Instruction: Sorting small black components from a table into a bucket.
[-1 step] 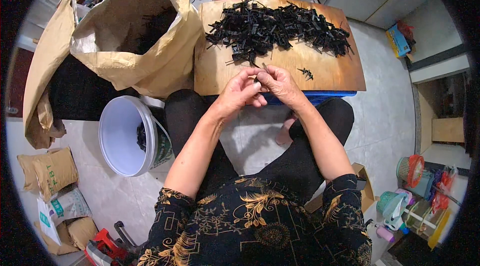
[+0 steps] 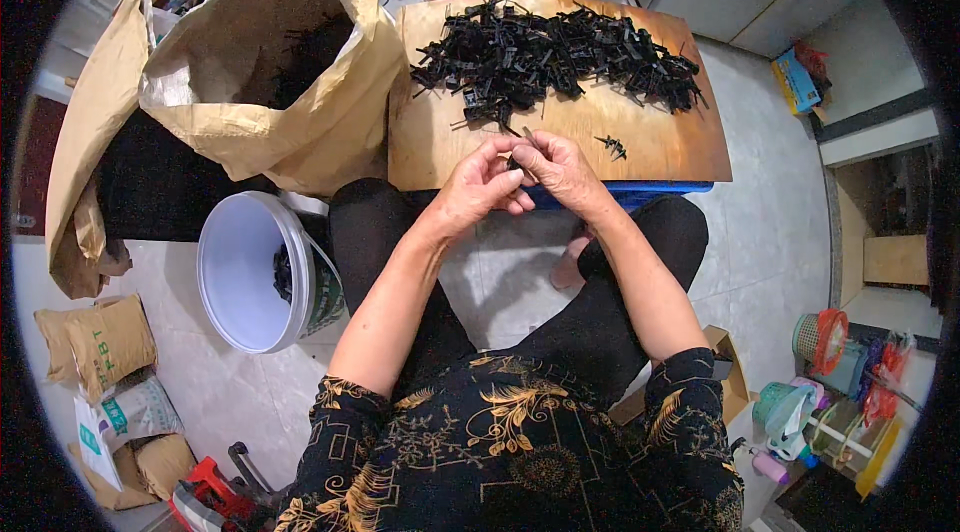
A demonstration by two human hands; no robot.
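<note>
Close together over the near edge of a wooden board (image 2: 430, 152), my two hands work on a small black plastic part (image 2: 513, 163). My left hand (image 2: 480, 184) pinches this part, its other fingers curled beneath. The fingers of my right hand (image 2: 566, 175) are closed on a thin greyish strip, perhaps a blade (image 2: 529, 135), beside the part; its exact kind is too small to tell. Beyond my hands lies a large heap of black plastic parts (image 2: 560, 52) with thin stems. A little black scrap (image 2: 612, 147) rests right of my right hand.
At left stands a big open paper sack (image 2: 215, 127) with dark parts inside. A white bucket (image 2: 207, 267) near my left knee holds some black pieces (image 2: 282, 274). Filled bags (image 2: 110, 342) lie at far left. Baskets (image 2: 805, 342) and oddments sit at far right.
</note>
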